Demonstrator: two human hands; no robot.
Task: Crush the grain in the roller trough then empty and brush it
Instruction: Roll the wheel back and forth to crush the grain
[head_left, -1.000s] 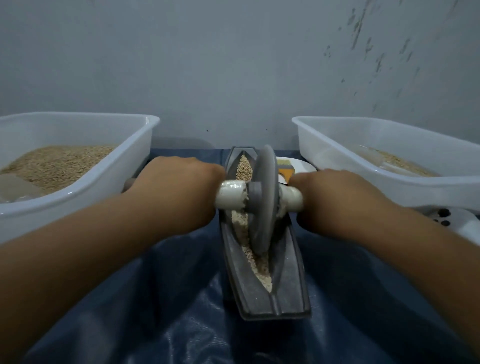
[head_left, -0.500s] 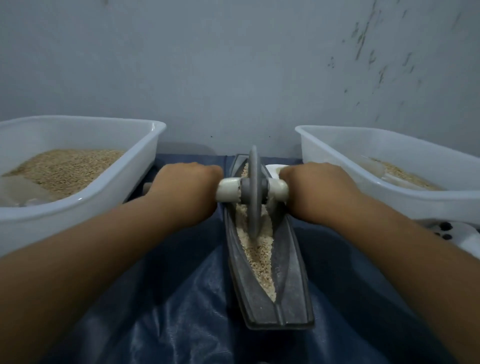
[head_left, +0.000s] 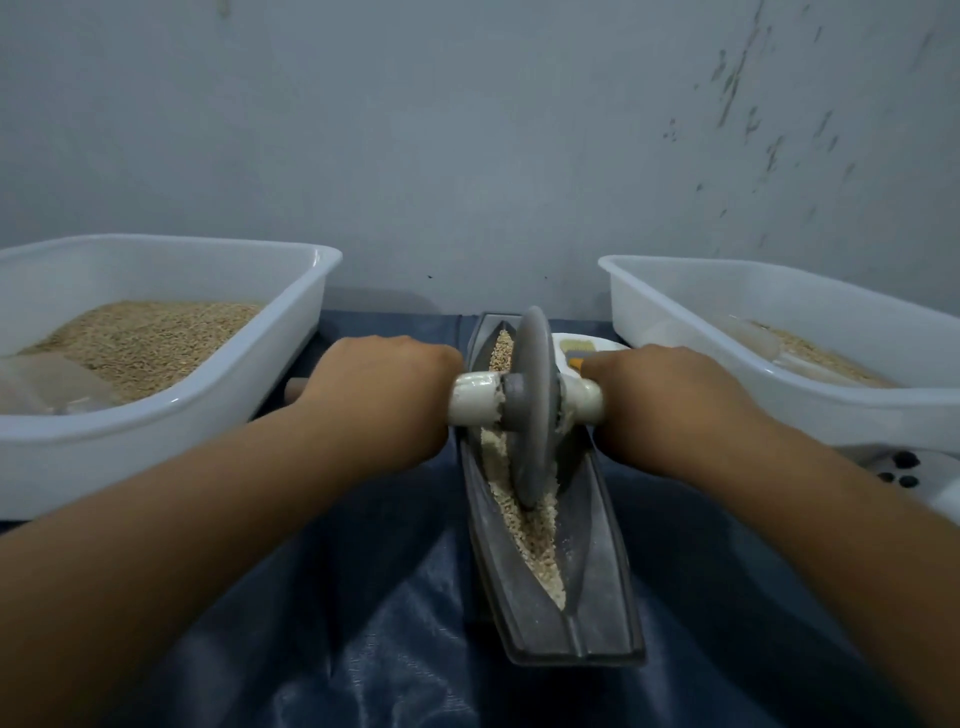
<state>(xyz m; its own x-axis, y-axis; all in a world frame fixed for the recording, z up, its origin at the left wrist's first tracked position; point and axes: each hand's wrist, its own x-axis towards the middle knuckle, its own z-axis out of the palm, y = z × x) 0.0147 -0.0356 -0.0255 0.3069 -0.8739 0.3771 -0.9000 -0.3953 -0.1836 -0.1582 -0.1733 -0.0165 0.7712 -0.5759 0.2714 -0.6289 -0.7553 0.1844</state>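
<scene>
Both hands, left (head_left: 382, 392) and right (head_left: 670, 400), grip the pale axle of a grey disc roller (head_left: 532, 410) in the grain-filled, boat-shaped trough (head_left: 597, 571).

White tubs (head_left: 291, 358) (head_left: 675, 306) flanking trough (head_left: 597, 571), wall (head_left: 467, 156) close behind, cloth (head_left: 363, 597) open

trough (head_left: 597, 582): matt grey metal | tubs (head_left: 291, 332): glossy white plastic | cloth (head_left: 374, 623): shiny blue

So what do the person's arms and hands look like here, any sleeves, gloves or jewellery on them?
Both forearms are bare as far as the frame shows, with no sleeve edge in view. The left hand and right hand wear no gloves, and no rings, watch or bracelet show on the visible sides.
</scene>
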